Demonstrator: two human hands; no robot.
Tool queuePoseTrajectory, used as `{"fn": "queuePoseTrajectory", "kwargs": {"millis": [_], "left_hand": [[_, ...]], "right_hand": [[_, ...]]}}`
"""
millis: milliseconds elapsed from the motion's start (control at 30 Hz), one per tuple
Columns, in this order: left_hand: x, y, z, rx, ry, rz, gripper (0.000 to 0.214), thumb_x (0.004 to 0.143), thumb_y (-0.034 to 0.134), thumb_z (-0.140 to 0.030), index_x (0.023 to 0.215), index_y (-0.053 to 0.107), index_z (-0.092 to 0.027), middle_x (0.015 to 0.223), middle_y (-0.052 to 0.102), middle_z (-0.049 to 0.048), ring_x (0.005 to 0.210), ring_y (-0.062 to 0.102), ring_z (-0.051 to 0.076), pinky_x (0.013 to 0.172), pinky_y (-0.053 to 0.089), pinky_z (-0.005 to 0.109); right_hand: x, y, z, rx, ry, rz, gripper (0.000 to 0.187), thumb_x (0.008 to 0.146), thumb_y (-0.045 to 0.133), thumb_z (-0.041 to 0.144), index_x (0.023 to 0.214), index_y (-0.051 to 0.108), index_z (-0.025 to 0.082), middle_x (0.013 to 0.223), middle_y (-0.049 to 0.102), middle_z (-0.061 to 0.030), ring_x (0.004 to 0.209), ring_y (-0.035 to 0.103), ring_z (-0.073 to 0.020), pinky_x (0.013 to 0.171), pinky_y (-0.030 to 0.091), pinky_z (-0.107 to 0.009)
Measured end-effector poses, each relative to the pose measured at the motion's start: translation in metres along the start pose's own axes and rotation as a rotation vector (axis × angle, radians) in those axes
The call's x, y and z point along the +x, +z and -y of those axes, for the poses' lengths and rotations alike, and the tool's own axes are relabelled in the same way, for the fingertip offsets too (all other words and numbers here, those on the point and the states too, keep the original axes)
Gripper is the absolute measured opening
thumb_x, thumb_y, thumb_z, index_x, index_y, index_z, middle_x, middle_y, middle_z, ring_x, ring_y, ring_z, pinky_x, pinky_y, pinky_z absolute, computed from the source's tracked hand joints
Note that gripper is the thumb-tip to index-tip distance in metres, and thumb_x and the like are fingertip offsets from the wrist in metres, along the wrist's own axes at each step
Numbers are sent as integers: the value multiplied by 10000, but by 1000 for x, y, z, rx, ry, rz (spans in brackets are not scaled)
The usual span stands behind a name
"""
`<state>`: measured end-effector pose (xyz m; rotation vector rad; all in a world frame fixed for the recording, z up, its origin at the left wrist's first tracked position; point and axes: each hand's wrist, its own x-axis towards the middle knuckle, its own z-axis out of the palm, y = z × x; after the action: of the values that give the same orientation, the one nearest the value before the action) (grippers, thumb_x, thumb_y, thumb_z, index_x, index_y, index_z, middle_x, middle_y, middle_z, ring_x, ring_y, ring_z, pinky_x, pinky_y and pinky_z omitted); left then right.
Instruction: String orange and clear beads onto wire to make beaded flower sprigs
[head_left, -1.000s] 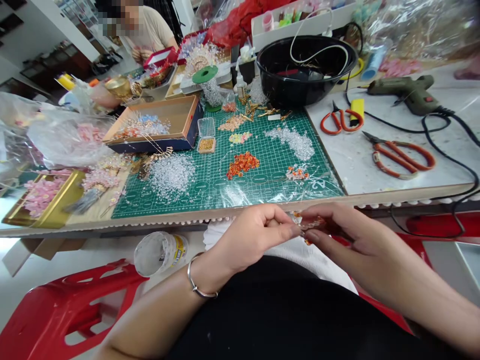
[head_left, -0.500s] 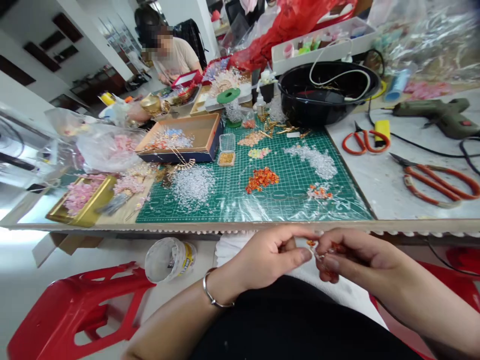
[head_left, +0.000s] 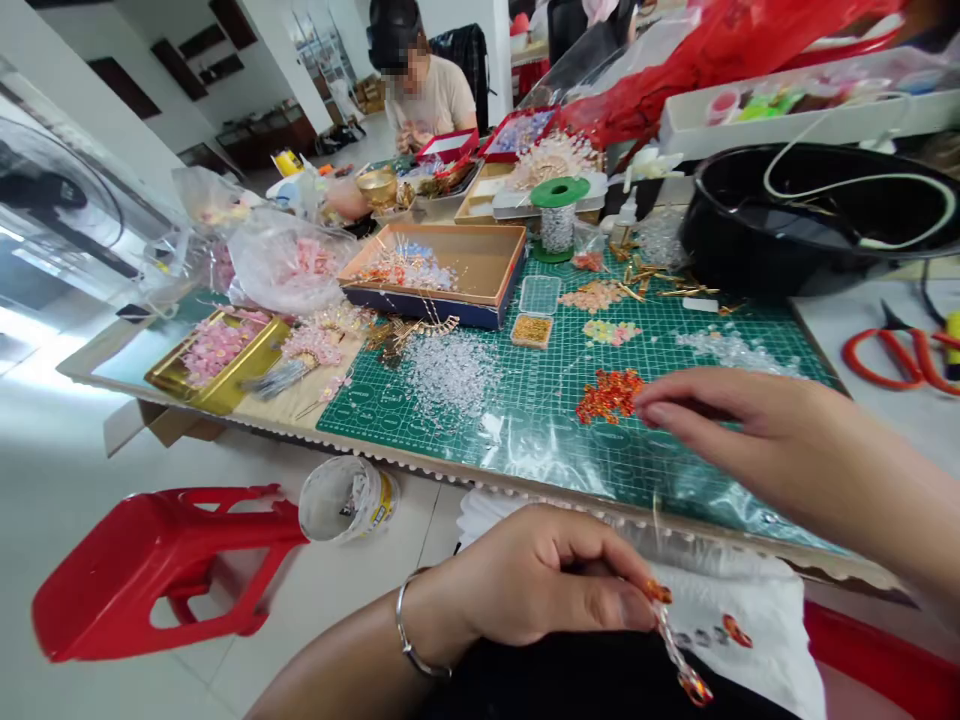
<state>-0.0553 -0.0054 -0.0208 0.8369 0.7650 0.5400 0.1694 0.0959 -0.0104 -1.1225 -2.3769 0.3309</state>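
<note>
My left hand [head_left: 551, 580] rests on my lap, pinched shut on a thin wire strung with orange and clear beads [head_left: 679, 655]. My right hand [head_left: 739, 435] reaches out over the green cutting mat [head_left: 525, 400], fingers extended and held close together, fingertips just right of a pile of orange beads [head_left: 609, 396]. Nothing shows in the right hand. A white cloth [head_left: 757, 620] lies on my lap under the beaded wire.
Heaps of clear beads [head_left: 450, 368], a brown tray [head_left: 450, 268], a gold tray of pink flowers [head_left: 217, 358], a black bowl [head_left: 817, 215] and orange scissors [head_left: 896, 358] crowd the table. A red stool [head_left: 161, 565] and plastic tub [head_left: 346, 497] stand on the floor. Another person sits at the far end.
My right hand has let go of the beaded wire and moved up over the mat toward the orange beads. My left hand has dropped lower, keeping the wire. The view has swung left.
</note>
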Motion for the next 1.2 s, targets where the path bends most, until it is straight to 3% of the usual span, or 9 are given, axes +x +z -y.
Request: {"fn": "queuePoseTrajectory", "kwargs": {"millis": [167,333,433,567,767,900,1000,1200], "left_hand": [[-6,-18,4,-58,32,73,286,786,813,-428,879,743,-167,811,688,22,777,630,119,796,489,239],[-13,-40,1,-9,20,102,339,794,785,-499,908,759,-181,921,737,44,898,675,162,780,503,232],[-17,-51,2,7,46,104,327,822,760,-492,942,764,-188,962,736,46,897,659,153,723,485,207],[-16,-59,7,21,71,118,325,834,749,-485,983,771,-197,961,723,45,873,641,149,685,467,200],[-12,-62,11,0,134,154,331,826,752,-502,941,753,-192,928,681,28,873,618,142,732,476,209],[-13,-61,12,1,144,141,347,806,767,-517,894,734,-183,881,647,4,804,569,109,730,449,199],[-15,-59,10,-4,133,142,407,777,773,-566,902,734,-181,874,650,2,788,566,112,775,453,221],[-16,-55,7,-9,96,160,346,812,769,-488,906,711,-160,839,623,-11,805,566,97,899,442,230]], "right_hand": [[95,61,16,-112,-215,289,140,963,599,222,994,735,220,1010,769,-53,942,722,-231,818,577,-376],[134,99,22,-237,-207,433,264,986,637,339,1191,658,174,1205,682,-83,1008,683,-219,866,579,-437],[139,104,20,-266,-108,478,250,991,627,338,1183,662,181,1188,687,-80,978,687,-208,841,587,-414],[136,107,19,-236,52,551,227,1005,605,369,1080,681,169,1004,715,-40,785,688,-154,699,594,-326],[140,102,22,-168,107,607,274,1019,572,402,952,693,165,812,699,2,664,659,-129,625,564,-293],[143,92,23,-162,97,632,228,1009,592,373,984,700,174,942,722,-30,804,687,-162,742,582,-351],[143,95,25,-161,119,653,229,990,628,347,1135,676,177,1149,698,-71,965,687,-204,841,581,-412],[145,111,19,-10,286,706,272,998,616,341,1226,650,197,1239,672,-85,993,687,-213,840,594,-409]]}}
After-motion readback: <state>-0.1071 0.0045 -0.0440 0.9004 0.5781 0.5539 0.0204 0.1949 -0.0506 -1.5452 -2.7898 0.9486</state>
